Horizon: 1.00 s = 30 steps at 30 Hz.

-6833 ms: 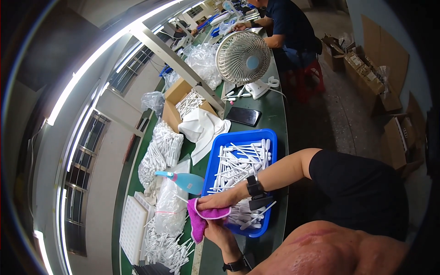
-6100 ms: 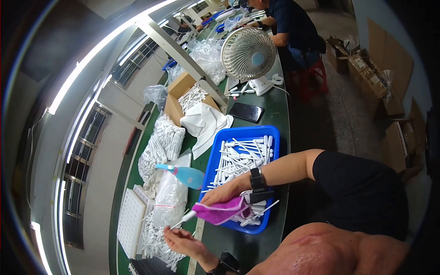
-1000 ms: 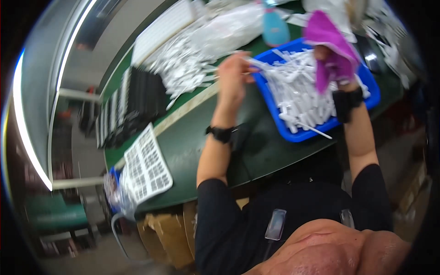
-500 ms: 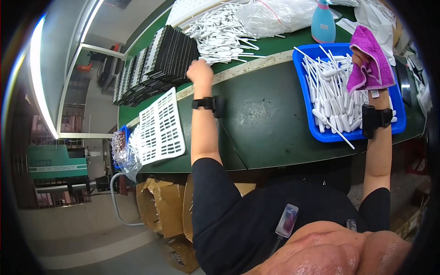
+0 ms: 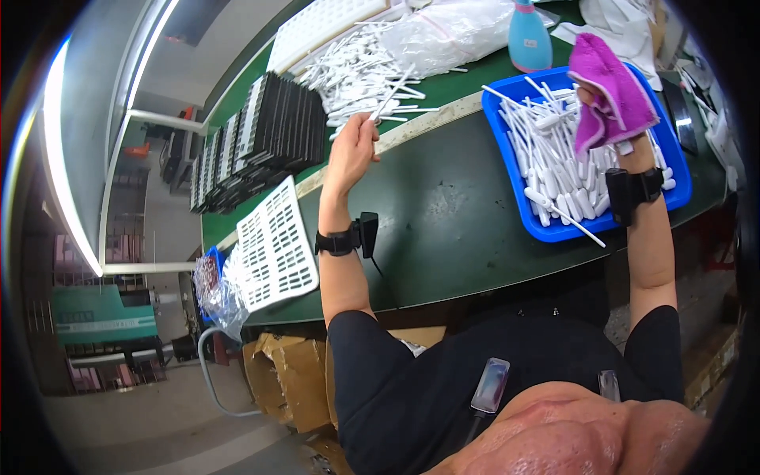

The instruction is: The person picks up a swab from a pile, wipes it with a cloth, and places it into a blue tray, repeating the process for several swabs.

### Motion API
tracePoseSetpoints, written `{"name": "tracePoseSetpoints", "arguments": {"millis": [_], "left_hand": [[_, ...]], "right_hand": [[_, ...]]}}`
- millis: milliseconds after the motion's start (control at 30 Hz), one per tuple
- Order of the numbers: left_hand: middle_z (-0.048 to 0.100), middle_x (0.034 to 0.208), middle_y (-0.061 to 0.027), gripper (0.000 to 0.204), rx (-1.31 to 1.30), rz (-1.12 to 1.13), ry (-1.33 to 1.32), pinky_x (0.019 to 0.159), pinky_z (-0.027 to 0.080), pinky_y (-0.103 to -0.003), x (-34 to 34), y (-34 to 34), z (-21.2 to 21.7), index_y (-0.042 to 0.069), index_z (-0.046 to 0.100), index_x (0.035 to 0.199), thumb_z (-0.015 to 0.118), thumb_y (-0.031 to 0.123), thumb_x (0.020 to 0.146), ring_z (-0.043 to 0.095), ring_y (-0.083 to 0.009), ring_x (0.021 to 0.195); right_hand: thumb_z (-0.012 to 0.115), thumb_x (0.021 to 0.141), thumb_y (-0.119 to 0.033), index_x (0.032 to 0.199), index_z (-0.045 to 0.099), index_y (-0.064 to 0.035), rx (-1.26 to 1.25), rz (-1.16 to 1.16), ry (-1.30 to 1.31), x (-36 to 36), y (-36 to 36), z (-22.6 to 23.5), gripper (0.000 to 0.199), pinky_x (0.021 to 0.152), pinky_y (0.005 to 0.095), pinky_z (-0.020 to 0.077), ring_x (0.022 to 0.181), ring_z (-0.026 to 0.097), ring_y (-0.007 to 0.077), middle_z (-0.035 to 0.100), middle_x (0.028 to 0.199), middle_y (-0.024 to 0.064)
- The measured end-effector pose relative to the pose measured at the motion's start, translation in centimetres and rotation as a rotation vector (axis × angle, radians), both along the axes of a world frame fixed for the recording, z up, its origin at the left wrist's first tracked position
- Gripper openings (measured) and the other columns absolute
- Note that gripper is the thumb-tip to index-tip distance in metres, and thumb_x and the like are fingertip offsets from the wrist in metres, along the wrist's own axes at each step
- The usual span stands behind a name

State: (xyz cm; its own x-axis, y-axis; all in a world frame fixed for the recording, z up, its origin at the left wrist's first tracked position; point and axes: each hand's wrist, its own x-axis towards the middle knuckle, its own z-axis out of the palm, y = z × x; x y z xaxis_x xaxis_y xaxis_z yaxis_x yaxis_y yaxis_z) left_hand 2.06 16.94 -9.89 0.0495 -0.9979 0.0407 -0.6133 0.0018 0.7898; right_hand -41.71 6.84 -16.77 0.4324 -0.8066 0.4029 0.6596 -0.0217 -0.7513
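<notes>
My left hand (image 5: 353,152) is closed at the front edge of a loose heap of white sticks (image 5: 348,63), pinching one thin white plastic stick (image 5: 388,100) that points up and away. My right hand (image 5: 587,93) is wrapped in a purple cloth (image 5: 608,71) and closed on it, above a blue tray (image 5: 545,232). White sticks with thicker, paddle-like ends (image 5: 564,207) fill the tray, and one hangs over its front rim. The cloth covers part of my right fingers.
Stacked black slotted trays (image 5: 277,119) stand left of the heap. Nearer lies a white perforated sheet (image 5: 277,245). A blue spray bottle (image 5: 529,39) and a clear plastic bag (image 5: 451,36) are at the back. Cardboard boxes (image 5: 297,380) sit below the green table (image 5: 443,206).
My left hand has turned and opened out from the heap, and a white stick now shows in its fingers. My right hand still holds the cloth over the tray. The whole view has shifted slightly.
</notes>
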Motion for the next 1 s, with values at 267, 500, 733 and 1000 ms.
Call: {"name": "tracePoseSetpoints", "arguments": {"millis": [267, 500, 733, 1000], "left_hand": [[0.039, 0.061, 0.003, 0.03, 0.262, -0.304, 1.053, 0.041, 0.038, -0.022, -15.1, -2.4, 1.8, 0.004, 0.051, 0.104, 0.039, 0.03, 0.097, 0.034, -0.007, 0.044], [0.033, 0.056, 0.0053, 0.029, 0.311, -0.328, 1.037, 0.033, 0.028, -0.021, -24.3, -2.5, -1.7, 0.009, 0.047, 0.085, 0.037, 0.034, 0.098, 0.028, -0.0053, 0.039], [0.026, 0.055, 0.0063, 0.033, 0.791, -0.631, 1.456, 0.033, 0.021, -0.02, -23.9, -2.1, -1.8, 0.011, 0.047, 0.085, 0.033, 0.039, 0.098, 0.022, -0.0052, 0.04], [0.027, 0.055, 0.0059, 0.032, 0.776, -0.712, 1.535, 0.036, 0.024, -0.02, -23.6, -1.7, -2.4, 0.011, 0.047, 0.089, 0.034, 0.038, 0.098, 0.025, -0.0056, 0.043]], "right_hand": [[0.047, 0.094, -0.034, 0.108, 0.054, -0.0075, 0.248, 0.402, -0.256, 7.0, 2.2, 5.4, 0.031, 0.072, 0.0259, 0.0497, 0.078, 0.059, 0.0091, 0.061, 0.088, 0.0014], [0.04, 0.097, -0.033, 0.11, 0.054, -0.004, 0.277, -0.256, 0.189, 8.3, 4.8, 4.0, 0.035, 0.073, 0.0259, 0.0488, 0.082, 0.058, 0.0108, 0.06, 0.095, 0.0033], [0.041, 0.097, -0.027, 0.119, 0.051, -0.0041, 0.306, -0.183, -0.086, 4.3, 2.1, 3.2, 0.033, 0.08, 0.0231, 0.0479, 0.092, 0.058, 0.0111, 0.06, 0.104, 0.0054], [0.04, 0.096, -0.035, 0.11, 0.053, -0.0068, 0.345, -0.256, -0.098, 4.6, 3.2, 4.8, 0.034, 0.069, 0.0282, 0.0552, 0.077, 0.063, 0.0126, 0.062, 0.098, 0.0053]]}}
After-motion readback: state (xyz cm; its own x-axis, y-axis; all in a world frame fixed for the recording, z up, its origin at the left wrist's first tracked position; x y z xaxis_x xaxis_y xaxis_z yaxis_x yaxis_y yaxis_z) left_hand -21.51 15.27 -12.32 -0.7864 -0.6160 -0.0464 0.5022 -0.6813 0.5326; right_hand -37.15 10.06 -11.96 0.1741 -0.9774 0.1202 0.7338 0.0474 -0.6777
